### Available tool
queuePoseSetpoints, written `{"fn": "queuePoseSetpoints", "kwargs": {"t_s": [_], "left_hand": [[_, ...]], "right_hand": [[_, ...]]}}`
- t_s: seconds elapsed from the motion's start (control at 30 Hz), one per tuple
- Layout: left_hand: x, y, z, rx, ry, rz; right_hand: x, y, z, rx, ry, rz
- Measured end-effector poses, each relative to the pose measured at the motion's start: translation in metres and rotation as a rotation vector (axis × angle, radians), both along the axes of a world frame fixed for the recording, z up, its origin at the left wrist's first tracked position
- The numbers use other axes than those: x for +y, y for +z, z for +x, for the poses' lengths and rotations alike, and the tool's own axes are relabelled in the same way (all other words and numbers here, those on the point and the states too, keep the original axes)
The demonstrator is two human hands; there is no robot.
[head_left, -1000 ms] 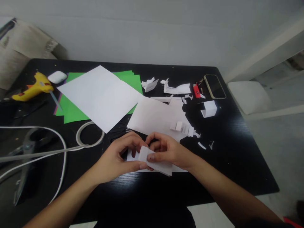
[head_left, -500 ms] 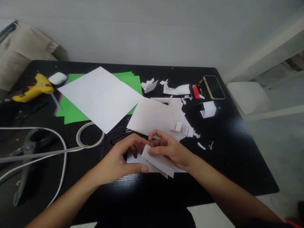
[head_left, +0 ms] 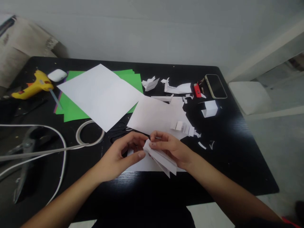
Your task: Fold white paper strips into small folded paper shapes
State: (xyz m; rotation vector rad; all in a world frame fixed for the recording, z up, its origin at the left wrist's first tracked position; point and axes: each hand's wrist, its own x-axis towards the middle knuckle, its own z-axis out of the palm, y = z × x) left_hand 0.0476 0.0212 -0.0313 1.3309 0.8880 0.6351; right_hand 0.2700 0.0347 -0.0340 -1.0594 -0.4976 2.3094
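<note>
Turned steeper than half a second ago, the folded white paper (head_left: 163, 159) now slants down toward the desk's near edge (head_left: 142, 186), and the left thumb has risen. Its upper end is pinched between the right hand's (head_left: 174, 149) thumb and fingers, above a white sheet (head_left: 140, 165). Half-curled, the left hand (head_left: 116, 158) holds its thumb away from its fingers, whose contact with the paper I cannot tell, both forearms angling inward.

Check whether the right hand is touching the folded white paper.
Touching. The head view shows the thumb of the right hand lying on the folded white paper, near its upper end.
</note>
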Motion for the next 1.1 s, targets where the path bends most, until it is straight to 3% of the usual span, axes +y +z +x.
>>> {"fn": "queuePoseSetpoints", "kwargs": {"t_s": [0.53,0.83,0.97,1.1], "left_hand": [[0.0008,0.0011,0.0011,-0.046,-0.026,-0.077],[-0.0002,0.0024,-0.0006,-0.051,-0.05,-0.116],[-0.0016,0.0019,-0.0005,-0.06,-0.033,-0.101],[-0.0031,0.0011,0.0009,-0.024,0.079,-0.062]], "right_hand": [[-0.0023,-0.0002,-0.0043,0.03,0.008,0.009],[-0.0053,-0.0081,-0.0013,0.145,0.118,0.038],[-0.006,-0.0066,-0.0026,0.097,0.044,0.079],[-0.0065,-0.0033,-0.0051,-0.002,-0.039,0.175]]}}
